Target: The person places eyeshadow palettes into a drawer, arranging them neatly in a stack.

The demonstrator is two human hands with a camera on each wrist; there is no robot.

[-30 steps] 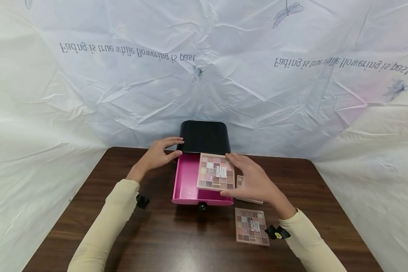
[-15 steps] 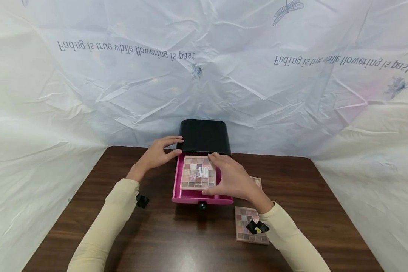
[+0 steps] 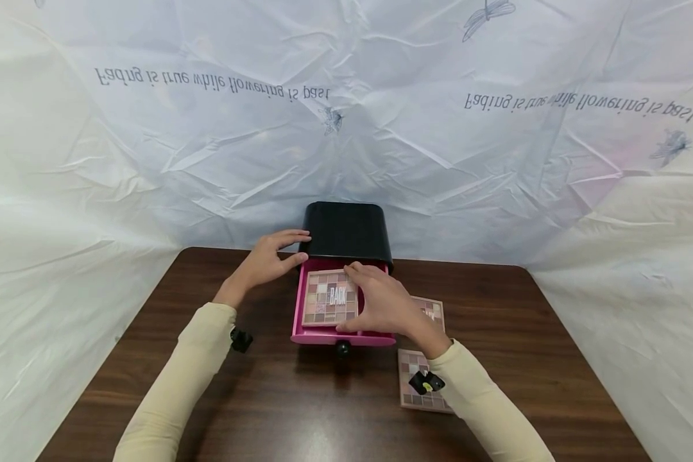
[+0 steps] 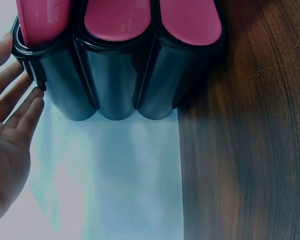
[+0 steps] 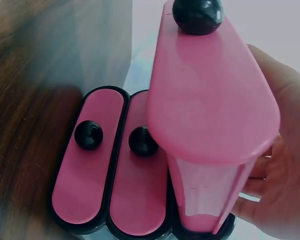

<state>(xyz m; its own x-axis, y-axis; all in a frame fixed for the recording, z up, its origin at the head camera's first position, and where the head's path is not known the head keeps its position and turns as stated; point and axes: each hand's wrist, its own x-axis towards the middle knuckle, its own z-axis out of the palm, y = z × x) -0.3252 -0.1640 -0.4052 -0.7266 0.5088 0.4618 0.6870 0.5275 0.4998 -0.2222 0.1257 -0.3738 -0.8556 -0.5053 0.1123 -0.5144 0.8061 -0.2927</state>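
The eyeshadow palette [image 3: 328, 298] in the person's right hand [image 3: 387, 305] sits over the left half of a pulled-out pink drawer [image 3: 317, 339], within its walls; whether it touches the drawer floor cannot be told, and in the right wrist view the drawer front hides it. The right hand, at the palette's three o'clock, pinches it, thumb on the near edge and fingers on the far edge, covering its right-hand side. At the drawer's ten o'clock, the left hand [image 3: 265, 260] has thumb and fingers spread against the left side of the black cabinet [image 3: 346, 231], and the left wrist view cuts it off at the frame edge. A second palette [image 3: 433, 309], at three o'clock from the drawer, is partly covered by the right hand and wrist; a third [image 3: 411, 362], toward half past four, is partly behind a black wrist camera [image 3: 426, 383] and a pale sleeve [image 3: 485, 401]. The middle drawer [image 5: 140, 195] and bottom drawer [image 5: 85, 175] are closed, so their contents are hidden. All stands on a dark wood table [image 3: 254, 404]; at twelve o'clock hangs creased whitish sheeting [image 3: 323, 160] with upside-down lettering and dragonfly drawings.
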